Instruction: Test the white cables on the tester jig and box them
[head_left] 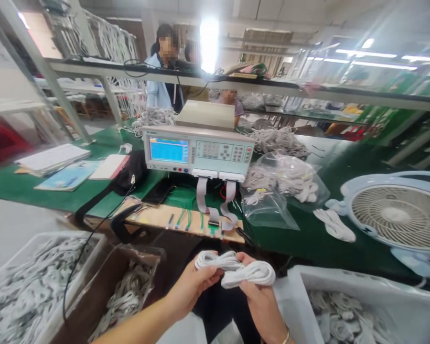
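White coils (254, 274), two, in left hand (192, 285) and right hand (258, 297), one fan (399, 216)

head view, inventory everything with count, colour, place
table: one, green, ahead
cable bundles: two, white, lower centre
bench tester: one, pale grey, mid-table
ribbon cables: two, grey, below tester
wooden board: one, tan, table's near edge
bag: one, black, left of tester
flat device: one, black, beside bag
booklets and papers: several, mixed, table's left
plastic bags: count unclear, clear, right of tester
cable piles: two, whitish, behind tester
fan: one, light blue, table's right
loose bundle: one, white, beside fan
shelf: one, pale, above table
crates: two, white, lower left and lower right
box: one, brown, beside left crate
people: at least two, mixed clothing, beyond table
left hand: one, bare, fingers on cable bundles
right hand: one, bare, fingers on cable bundles
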### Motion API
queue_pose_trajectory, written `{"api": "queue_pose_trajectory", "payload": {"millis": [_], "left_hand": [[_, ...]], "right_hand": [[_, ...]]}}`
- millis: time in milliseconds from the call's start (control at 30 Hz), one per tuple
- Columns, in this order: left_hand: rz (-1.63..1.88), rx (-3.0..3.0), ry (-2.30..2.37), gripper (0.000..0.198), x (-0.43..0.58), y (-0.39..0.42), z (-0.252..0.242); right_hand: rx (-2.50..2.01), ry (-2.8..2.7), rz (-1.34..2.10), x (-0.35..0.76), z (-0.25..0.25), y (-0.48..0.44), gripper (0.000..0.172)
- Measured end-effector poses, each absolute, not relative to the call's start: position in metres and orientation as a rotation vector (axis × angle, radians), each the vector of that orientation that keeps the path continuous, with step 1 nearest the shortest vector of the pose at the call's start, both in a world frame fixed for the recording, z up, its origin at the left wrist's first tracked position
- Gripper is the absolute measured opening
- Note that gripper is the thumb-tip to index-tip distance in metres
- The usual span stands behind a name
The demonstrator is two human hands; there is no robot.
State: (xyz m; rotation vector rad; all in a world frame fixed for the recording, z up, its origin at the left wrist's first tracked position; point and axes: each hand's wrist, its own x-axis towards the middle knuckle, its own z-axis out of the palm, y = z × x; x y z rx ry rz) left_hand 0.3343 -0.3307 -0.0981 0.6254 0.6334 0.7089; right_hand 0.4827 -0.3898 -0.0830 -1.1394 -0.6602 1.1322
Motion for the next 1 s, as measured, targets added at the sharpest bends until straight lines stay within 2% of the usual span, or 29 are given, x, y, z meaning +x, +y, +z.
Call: {"api": "queue_pose_trajectory", "payload": {"millis": [167,267,367,433,533,567,700,833,900,1000], "left_hand": [[0.85,0.686,0.733,0.048,0.315,-0.316,-0.1],[0.911,0.718,0.74,0.049,0.317,-0.313,-0.101],[0.881,0.636,0.713,0.045,0.322,-0.316,-0.102],[0.832,0.508,0.693,0.041,0.324,-0.319,-0.103],[0.717,0.426,0.74,0.034,0.325,-0.323,-0.109],[0.667,0.469,0.764,0.032,0.325,-0.324,-0.112],[0.532,0.751,0.732,0.032,0.326,-0.329,-0.121],[0.621,0.787,0.69,0.039,0.33,-0.336,-0.126],[0.637,0.828,0.735,0.039,0.332,-0.337,-0.128],[0.667,0.953,0.817,0.048,0.334,-0.336,-0.133]], "right_hand": [[-1.071,-0.512,1.083,0.492,-0.079,-0.377,0.054],[-1.05,-0.446,1.24,0.495,-0.085,-0.377,0.033],[-1.179,-0.416,1.419,0.487,-0.101,-0.381,0.034],[-1.342,-0.438,1.456,0.477,-0.111,-0.382,0.025],[-1.517,-0.572,1.289,0.468,-0.116,-0.377,0.043],[-1.553,-0.628,1.209,0.467,-0.115,-0.374,0.044],[-1.611,-0.89,1.12,0.471,-0.106,-0.363,0.026],[-1.621,-1.208,1.067,0.47,-0.105,-0.363,0.016],[-1.637,-1.331,0.979,0.467,-0.106,-0.366,0.018],[-1.643,-1.539,0.859,0.465,-0.104,-0.371,0.033]]}}
